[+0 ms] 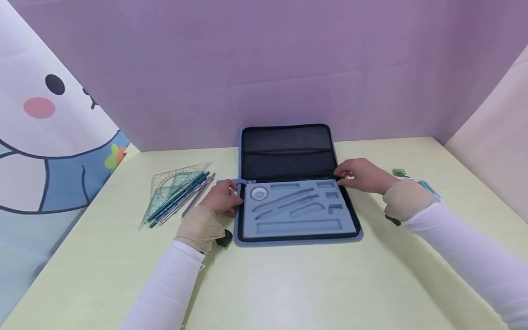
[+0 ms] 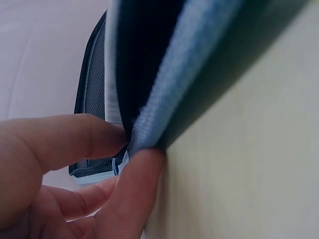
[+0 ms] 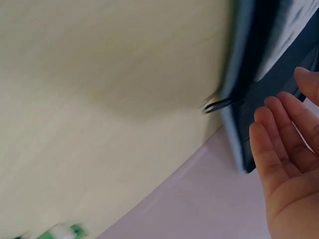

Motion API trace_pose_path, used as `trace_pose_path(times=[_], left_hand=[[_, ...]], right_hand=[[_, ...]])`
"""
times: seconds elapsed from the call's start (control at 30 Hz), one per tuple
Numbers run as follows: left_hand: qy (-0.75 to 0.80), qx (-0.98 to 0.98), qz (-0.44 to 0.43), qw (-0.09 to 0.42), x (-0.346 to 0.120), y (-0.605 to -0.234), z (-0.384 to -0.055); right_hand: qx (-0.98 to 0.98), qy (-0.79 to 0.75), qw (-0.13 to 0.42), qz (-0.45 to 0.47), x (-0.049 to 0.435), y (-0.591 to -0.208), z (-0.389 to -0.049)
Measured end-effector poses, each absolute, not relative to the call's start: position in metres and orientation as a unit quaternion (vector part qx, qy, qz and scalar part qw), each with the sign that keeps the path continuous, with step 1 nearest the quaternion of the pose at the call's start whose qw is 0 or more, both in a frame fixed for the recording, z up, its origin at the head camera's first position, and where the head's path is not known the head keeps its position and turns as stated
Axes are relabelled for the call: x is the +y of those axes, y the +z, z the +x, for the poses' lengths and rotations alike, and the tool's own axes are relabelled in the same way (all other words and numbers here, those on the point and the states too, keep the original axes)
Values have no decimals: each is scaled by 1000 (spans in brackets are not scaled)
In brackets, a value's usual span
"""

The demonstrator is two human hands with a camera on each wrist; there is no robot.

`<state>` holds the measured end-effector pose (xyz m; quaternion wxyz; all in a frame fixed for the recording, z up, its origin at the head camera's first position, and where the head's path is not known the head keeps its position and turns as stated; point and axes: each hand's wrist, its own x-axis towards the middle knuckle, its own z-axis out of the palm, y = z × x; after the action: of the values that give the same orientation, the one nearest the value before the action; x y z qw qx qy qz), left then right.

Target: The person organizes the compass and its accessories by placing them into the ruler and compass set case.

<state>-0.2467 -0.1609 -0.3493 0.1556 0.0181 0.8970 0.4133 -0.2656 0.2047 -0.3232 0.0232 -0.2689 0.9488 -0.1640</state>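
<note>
A blue zip case [image 1: 299, 242] lies unfolded on the table, its dark-lined lid [image 1: 288, 165] leaning back. Its base holds a grey-blue moulded tray [image 1: 249, 224] with shaped recesses. In the tray's upper left recess sits a round white piece [image 1: 259, 194]. My left hand [image 1: 222, 198] is at the case's left side; the left wrist view shows thumb and finger pinching the blue edge [image 2: 169, 79]. My right hand [image 1: 365, 175] is beside the right end of the hinge. In the right wrist view its fingers [image 3: 284, 134] are extended, holding nothing, near a black zip-pull loop [image 3: 218, 105].
Left of the case lie clear set squares [image 1: 162, 187] with a pile of pencils [image 1: 177, 201] and slim metal drawing tools [image 1: 198, 195]. A small green item [image 1: 398, 172] and a blue-and-white item [image 1: 430, 189] lie beyond my right wrist. A purple cloth [image 1: 288, 68] hangs behind the table.
</note>
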Motion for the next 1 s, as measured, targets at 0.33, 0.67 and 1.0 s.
trace_pose_path(times=[0.33, 0.67, 1.0], left_hand=[[409, 900, 18, 151, -161, -348, -246], [403, 902, 17, 151, -161, -348, -245], [402, 902, 6, 157, -159, -348, -246]], right_hand=[[957, -159, -5, -242, 255, -322, -273], [972, -130, 21, -193, 307, -330, -278], [980, -132, 47, -142, 340, -336, -276]])
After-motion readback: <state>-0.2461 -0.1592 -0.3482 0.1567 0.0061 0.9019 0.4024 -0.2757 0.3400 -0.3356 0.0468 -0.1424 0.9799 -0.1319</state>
